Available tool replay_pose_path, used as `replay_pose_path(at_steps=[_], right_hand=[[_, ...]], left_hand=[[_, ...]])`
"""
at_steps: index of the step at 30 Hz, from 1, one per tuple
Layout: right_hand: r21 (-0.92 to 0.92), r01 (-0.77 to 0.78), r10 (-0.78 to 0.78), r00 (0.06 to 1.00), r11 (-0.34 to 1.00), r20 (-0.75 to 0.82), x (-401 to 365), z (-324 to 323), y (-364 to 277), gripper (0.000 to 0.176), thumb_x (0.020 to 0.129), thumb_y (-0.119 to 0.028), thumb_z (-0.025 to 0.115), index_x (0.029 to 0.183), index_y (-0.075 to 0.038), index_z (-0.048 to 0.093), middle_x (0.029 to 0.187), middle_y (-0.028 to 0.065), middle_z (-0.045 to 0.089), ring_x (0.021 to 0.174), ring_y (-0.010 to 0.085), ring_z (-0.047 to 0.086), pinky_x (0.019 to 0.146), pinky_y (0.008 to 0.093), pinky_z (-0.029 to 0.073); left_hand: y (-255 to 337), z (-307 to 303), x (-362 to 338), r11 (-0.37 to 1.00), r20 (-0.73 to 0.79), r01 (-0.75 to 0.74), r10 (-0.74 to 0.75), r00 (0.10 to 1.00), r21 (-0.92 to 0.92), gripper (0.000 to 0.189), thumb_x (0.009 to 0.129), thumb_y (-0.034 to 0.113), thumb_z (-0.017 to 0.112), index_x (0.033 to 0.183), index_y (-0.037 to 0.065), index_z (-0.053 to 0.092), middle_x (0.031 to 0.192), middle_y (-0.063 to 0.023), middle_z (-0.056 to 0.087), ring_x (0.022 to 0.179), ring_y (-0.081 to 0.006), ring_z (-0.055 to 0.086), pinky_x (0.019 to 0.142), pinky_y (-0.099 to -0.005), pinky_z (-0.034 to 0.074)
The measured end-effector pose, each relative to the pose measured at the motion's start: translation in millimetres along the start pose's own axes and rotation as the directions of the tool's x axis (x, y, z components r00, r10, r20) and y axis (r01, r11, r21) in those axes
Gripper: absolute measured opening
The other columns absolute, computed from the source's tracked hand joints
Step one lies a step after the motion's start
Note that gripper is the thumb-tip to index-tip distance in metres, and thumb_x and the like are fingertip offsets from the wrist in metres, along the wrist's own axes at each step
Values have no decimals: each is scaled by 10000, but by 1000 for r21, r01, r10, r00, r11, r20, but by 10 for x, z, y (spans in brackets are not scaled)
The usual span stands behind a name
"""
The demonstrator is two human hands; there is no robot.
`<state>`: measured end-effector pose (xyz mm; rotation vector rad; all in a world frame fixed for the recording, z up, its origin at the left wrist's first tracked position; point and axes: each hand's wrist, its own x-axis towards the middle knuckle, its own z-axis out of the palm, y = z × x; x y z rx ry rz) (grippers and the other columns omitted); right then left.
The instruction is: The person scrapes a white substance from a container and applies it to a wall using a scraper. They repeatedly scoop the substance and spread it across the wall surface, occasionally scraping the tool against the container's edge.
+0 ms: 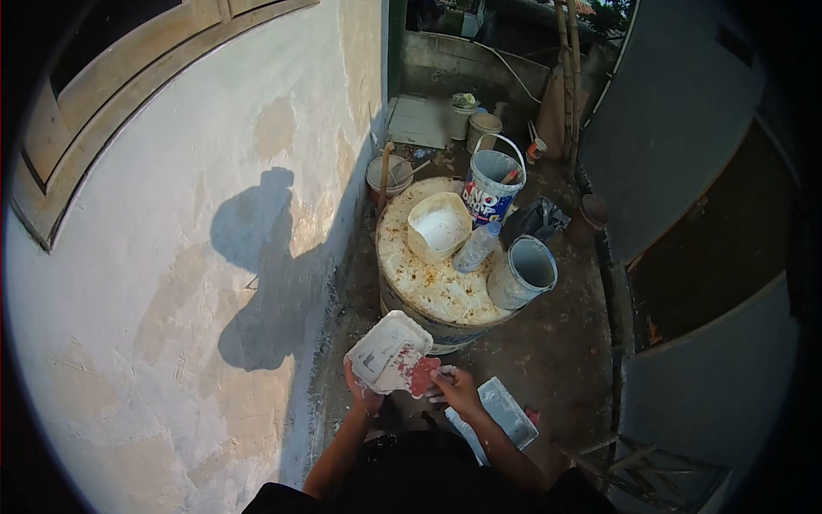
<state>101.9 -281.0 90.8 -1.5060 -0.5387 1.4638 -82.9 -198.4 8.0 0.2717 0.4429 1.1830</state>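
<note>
My left hand (365, 394) grips a shallow white plastic tray (374, 347) by its left side, tilted in front of my body. Grey-white residue coats the inside of the tray. In my right hand (458, 394) is a flat red scraper (421, 376), its blade lying over the tray's right corner. My right fingers are closed around the near end of the scraper. Just beyond the tray stands a round drum (402, 265) with a stained, rusty top. Below my right forearm, a second rectangular tray (507, 415) with pale residue lies on the ground.
On the drum stand a cut white container (439, 227), a clear plastic bottle (477, 248), a paint bucket (494, 188) with a handle and a grey bucket (524, 272). A patchy plastered wall (171, 257) rises at left. A wooden frame (651, 471) sits lower right.
</note>
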Motion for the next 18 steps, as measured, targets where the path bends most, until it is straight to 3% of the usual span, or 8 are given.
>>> replay_pose_path(at_steps=[6,7,9,11,13,15,18], right_hand=[[-98,94,-104,989,991,-102,72,-641,-446,220,903,-144,645,1035,24,595,833,80,663,699,135,646,606,251,523],[-112,194,-211,962,975,-172,-4,-827,-626,196,903,-132,641,1016,22,599,808,74,660,682,133,644,595,250,520],[-139,353,-380,857,925,-349,-109,-1266,-1063,134,903,-105,624,966,12,609,745,60,649,641,126,635,568,246,512],[-215,491,-526,682,844,-509,-110,-1644,-1589,117,903,-114,614,954,-9,611,730,42,627,608,116,607,528,243,479],[-281,549,-599,573,787,-560,160,-2127,-1998,129,910,-144,605,973,-31,609,757,30,622,652,116,610,526,241,468],[-291,504,-569,582,813,-581,623,-2568,-2302,186,904,-168,622,1046,-51,594,859,31,655,775,121,629,589,250,487],[-383,351,-515,674,854,-530,1567,-3100,-2370,446,837,-237,713,1201,-63,525,1001,55,660,915,146,625,647,291,508]], left_hand=[[-70,214,719,980,5,170,-171,985,99,716,942,628,248,1373,80,412,1327,-133,516,1208,-316,516,1036,-462,405],[-112,167,854,976,-6,180,-181,983,124,722,940,634,251,1372,79,412,1325,-136,518,1203,-316,520,1033,-460,409],[-294,-70,1172,965,-33,201,-199,980,170,734,937,648,257,1372,77,412,1321,-140,521,1193,-316,528,1026,-455,417],[-423,-169,1378,960,-32,237,-235,971,146,717,938,630,316,1349,53,425,1289,-140,542,1158,-303,554,1003,-432,436],[-501,-170,1586,953,-32,264,-262,964,146,707,938,618,352,1338,41,432,1277,-139,551,1143,-295,565,994,-420,444],[-575,-164,1730,943,-51,288,-284,958,168,701,938,612,364,1337,40,433,1285,-139,547,1150,-292,561,999,-419,440],[-656,-142,1984,927,-46,283,-280,959,246,699,937,613,366,1337,44,433,1286,-137,547,1168,-284,550,1026,-413,414]])
